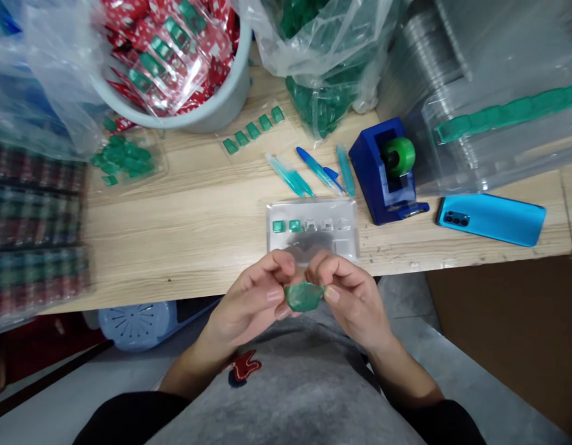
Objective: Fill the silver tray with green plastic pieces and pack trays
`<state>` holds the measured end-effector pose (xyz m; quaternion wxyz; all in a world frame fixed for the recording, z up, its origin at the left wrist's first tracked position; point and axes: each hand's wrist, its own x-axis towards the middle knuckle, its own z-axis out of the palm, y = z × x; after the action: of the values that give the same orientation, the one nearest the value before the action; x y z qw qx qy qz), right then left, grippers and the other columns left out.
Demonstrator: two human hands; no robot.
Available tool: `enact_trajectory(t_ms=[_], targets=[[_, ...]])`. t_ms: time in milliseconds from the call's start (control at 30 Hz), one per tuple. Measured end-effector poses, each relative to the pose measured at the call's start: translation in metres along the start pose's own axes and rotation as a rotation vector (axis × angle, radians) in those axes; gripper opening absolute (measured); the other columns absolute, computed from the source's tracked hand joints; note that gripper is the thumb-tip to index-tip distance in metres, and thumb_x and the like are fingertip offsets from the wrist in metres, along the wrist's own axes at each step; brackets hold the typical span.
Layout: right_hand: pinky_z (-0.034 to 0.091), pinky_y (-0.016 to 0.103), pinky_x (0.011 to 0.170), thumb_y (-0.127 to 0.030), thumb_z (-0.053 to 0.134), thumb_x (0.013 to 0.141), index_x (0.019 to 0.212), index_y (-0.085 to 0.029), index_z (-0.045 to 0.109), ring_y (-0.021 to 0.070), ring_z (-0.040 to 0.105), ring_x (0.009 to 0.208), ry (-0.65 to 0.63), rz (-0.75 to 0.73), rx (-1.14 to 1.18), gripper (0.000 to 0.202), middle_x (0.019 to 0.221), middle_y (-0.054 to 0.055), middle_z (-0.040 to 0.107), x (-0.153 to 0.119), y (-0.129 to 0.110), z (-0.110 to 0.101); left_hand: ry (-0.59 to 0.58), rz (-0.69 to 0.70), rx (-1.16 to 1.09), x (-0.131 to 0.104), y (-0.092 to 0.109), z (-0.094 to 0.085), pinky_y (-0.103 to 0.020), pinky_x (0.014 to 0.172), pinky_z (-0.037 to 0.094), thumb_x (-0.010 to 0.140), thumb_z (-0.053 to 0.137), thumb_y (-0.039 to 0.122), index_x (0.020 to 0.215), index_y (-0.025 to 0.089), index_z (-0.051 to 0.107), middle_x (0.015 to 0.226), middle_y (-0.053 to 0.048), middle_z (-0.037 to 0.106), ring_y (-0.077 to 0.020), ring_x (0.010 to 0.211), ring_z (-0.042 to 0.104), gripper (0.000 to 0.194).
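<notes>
Pinching a crumpled green piece between them, the left hand and right hand meet in the head view at the near edge of the table, in front of the person's body. The left fingers close on the piece's left side; the right thumb and forefinger nip its right end.

Just beyond the hands lies a clear tray, with green squares in the two leftmost slots of its upper row. Pens lie behind it, and a blue tape dispenser stands to their right, near a blue phone. Far left, a heap of green bits sits near a bucket of red packets.
</notes>
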<state>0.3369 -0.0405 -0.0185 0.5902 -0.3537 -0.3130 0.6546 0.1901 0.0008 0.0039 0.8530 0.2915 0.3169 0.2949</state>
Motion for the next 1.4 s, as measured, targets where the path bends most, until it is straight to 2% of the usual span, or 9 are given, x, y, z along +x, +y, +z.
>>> enact_trajectory(t_ms=[233, 433, 600, 667, 833, 1100, 1233, 1300, 1400], targets=[[0.050, 0.034, 0.078, -0.013, 0.055, 0.087, 0.095, -0.026, 0.058, 0.0171, 0.058, 0.086, 0.037, -0.247, -0.635, 0.015, 0.091, 0.002, 0.057, -0.006, -0.008, -0.015, 0.045, -0.090, 0.107, 0.000, -0.007, -0.009, -0.019, 0.054, 0.042, 0.078, 0.073, 0.036, 0.094, 0.022, 0.061, 0.074, 0.001, 0.057, -0.0074, 0.058, 0.048, 0.025], [0.056, 0.030, 0.078, -0.012, 0.061, 0.087, 0.123, -0.028, 0.058, 0.0170, 0.064, 0.095, -0.200, -0.374, -1.010, 0.039, 0.110, 0.005, 0.064, -0.013, -0.014, -0.023, 0.123, -0.038, 0.241, 0.001, -0.022, -0.016, -0.021, 0.058, 0.046, 0.083, 0.068, 0.036, 0.096, 0.021, 0.058, 0.077, 0.001, 0.062, -0.0094, 0.063, 0.056, 0.022], [0.056, 0.031, 0.080, -0.014, 0.062, 0.087, 0.116, -0.028, 0.064, 0.0179, 0.066, 0.093, -0.078, -0.379, -1.135, 0.032, 0.103, 0.005, 0.067, 0.005, -0.016, -0.035, 0.383, 0.407, 1.027, 0.001, -0.018, -0.026, -0.031, 0.077, 0.046, 0.093, 0.054, 0.022, 0.101, 0.022, 0.062, 0.096, -0.002, 0.068, -0.0154, 0.086, 0.061, 0.012], [0.056, 0.034, 0.081, -0.016, 0.061, 0.088, 0.114, -0.027, 0.065, 0.0199, 0.066, 0.095, -0.055, -0.375, -1.208, 0.029, 0.103, 0.006, 0.068, 0.020, -0.017, -0.040, 0.391, 0.546, 1.394, 0.005, -0.017, -0.031, -0.034, 0.080, 0.042, 0.093, 0.053, 0.019, 0.102, 0.022, 0.063, 0.098, -0.003, 0.069, -0.0186, 0.090, 0.059, 0.014], [0.053, 0.041, 0.085, -0.015, 0.055, 0.091, 0.114, -0.024, 0.066, 0.0230, 0.064, 0.097, -0.219, -0.320, -1.361, 0.027, 0.106, 0.009, 0.069, 0.053, -0.020, -0.046, 0.348, 0.575, 1.816, 0.020, -0.022, -0.034, -0.036, 0.072, 0.035, 0.091, 0.058, 0.023, 0.102, 0.019, 0.062, 0.090, -0.006, 0.067, -0.0223, 0.081, 0.052, 0.013], [0.049, 0.042, 0.082, -0.018, 0.057, 0.090, 0.106, -0.017, 0.068, 0.0259, 0.062, 0.092, -0.324, -0.340, -1.471, 0.019, 0.099, 0.011, 0.072, 0.066, -0.011, -0.045, 0.378, 0.529, 1.822, 0.027, -0.028, -0.029, -0.036, 0.071, 0.033, 0.090, 0.055, 0.014, 0.086, 0.017, 0.058, 0.083, -0.006, 0.063, -0.0219, 0.077, 0.049, 0.006], [0.046, 0.041, 0.076, -0.019, 0.059, 0.090, 0.104, -0.017, 0.069, 0.0256, 0.063, 0.088, -0.262, -0.415, -1.595, 0.017, 0.098, 0.011, 0.073, 0.062, -0.006, -0.049, 0.352, 0.513, 1.511, 0.021, -0.023, -0.031, -0.033, 0.071, 0.040, 0.091, 0.052, 0.013, 0.084, 0.018, 0.054, 0.082, -0.002, 0.063, -0.0175, 0.078, 0.054, 0.008], [0.045, 0.041, 0.078, -0.019, 0.060, 0.090, 0.105, -0.020, 0.068, 0.0237, 0.063, 0.086, -0.247, -0.481, -1.576, 0.018, 0.097, 0.008, 0.074, 0.061, -0.004, -0.053, 0.443, 0.532, 1.283, 0.019, -0.011, -0.045, -0.029, 0.069, 0.043, 0.091, 0.052, 0.015, 0.085, 0.019, 0.054, 0.081, 0.001, 0.061, -0.0137, 0.077, 0.056, 0.008], [0.043, 0.044, 0.088, -0.019, 0.062, 0.088, 0.109, -0.023, 0.066, 0.0222, 0.064, 0.087, -0.208, -0.569, -1.509, 0.021, 0.095, 0.005, 0.075, 0.061, 0.000, -0.062, 0.817, 0.617, 1.136, 0.021, 0.026, -0.087, -0.026, 0.070, 0.045, 0.089, 0.054, 0.018, 0.086, 0.019, 0.055, 0.081, 0.004, 0.058, -0.0090, 0.076, 0.057, 0.003]])
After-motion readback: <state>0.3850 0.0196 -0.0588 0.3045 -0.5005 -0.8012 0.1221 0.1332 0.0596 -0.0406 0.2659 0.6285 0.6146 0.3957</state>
